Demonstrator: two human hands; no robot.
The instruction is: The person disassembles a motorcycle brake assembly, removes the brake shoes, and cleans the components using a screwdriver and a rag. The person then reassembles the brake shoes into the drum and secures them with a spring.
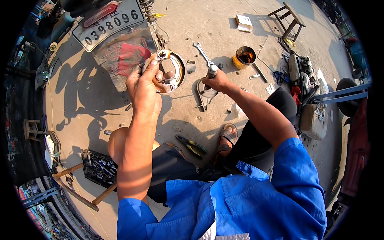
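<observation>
Broadly, from my remote seat I look down on a sunlit concrete floor (192,24), with a motorcycle's rear end (130,56) at upper left, a wooden stool (294,15) at upper right and a black tray of sockets (94,181) beside the left knee. Near the motorcycle, raised off the floor, is a ring-shaped pair of drum brake shoes (180,70) in the left hand (145,88): the fingers are closed on its left side, thumb over the near face, a fingertip showing in the open middle. I judge it compact, dense and stiff, perhaps springy where the two halves meet; any grease would make it slick, so I'd pinch the metal webs and keep off the outer friction lining, which could chip. The right hand (218,81) has its fingers curled snugly around a metal-headed tool (212,70), over a grey brake backing plate (207,96); I can't tell whether they touch. Smaller still, pliers (196,146) lie on the floor before the body, and a combination wrench (203,53) beyond the right hand.
</observation>
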